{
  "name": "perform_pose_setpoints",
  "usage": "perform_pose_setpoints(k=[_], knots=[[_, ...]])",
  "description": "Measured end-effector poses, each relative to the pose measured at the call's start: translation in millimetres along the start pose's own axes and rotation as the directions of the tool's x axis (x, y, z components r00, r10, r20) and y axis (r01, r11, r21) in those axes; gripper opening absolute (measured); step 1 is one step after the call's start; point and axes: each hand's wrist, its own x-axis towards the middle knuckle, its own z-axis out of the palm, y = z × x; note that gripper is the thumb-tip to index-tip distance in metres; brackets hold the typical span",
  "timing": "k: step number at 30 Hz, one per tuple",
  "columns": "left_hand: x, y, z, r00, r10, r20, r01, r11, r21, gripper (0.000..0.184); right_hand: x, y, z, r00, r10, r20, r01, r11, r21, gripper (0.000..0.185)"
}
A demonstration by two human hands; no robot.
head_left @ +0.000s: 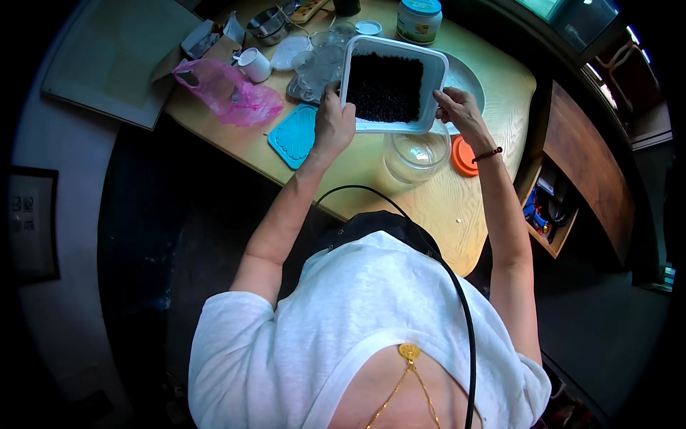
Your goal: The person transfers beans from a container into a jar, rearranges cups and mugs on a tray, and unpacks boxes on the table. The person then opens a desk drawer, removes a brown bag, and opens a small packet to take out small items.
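Left hand (334, 130) grips the left side of a white tub (393, 127) of dark grains (386, 86); right hand (463, 112) pinches its right rim. The tub is over the table (446, 214), beyond a glass bowl (418, 161). Steady, even hands should prevent spills.

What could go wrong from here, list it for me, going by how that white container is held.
The left hand and right hand hold the white container by its sides, uncovered; a tilt could spill the dark, crumbly contents over the table.
The glass bowl sits just below it in view, so a slip might knock or chip the glass.
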Motion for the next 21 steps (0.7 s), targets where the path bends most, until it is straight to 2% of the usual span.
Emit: perform_pose_setpoints(k=[3,10,13,15,19,21], knots=[[4.6,0.0,6.4,0.998,0.048,-0.039,-0.049,0.999,-0.015,0.037,-2.1,0.4,-0.2,0.999,-0.017,-0.035,0.016,1.0,-0.012,0.029],[4.5,4.3,14.9,0.999,0.03,-0.013,-0.03,1.0,-0.003,0.041,-7.2,13.7,-3.0,0.995,-0.02,-0.098,0.02,1.0,-0.004,0.028],[3.3,1.3,18.4,0.997,0.07,-0.018,-0.069,0.996,0.05,0.042,-9.4,20.4,-0.3,0.992,-0.019,-0.127,0.024,0.999,0.035,0.027],[-0.8,4.6,21.1,0.964,0.235,-0.122,-0.224,0.97,0.094,0.043,-11.5,24.2,0.1,0.989,-0.031,-0.142,0.039,0.998,0.054,0.027],[-4.1,13.0,21.0,0.948,0.301,-0.101,-0.294,0.952,0.084,0.044,-18.7,26.2,3.1,0.982,-0.037,-0.184,0.058,0.992,0.108,0.026],[-5.5,16.1,23.5,0.945,0.292,-0.15,-0.286,0.956,0.057,0.037,-20.1,29.4,3.9,0.979,-0.039,-0.199,0.072,0.984,0.164,0.026]])
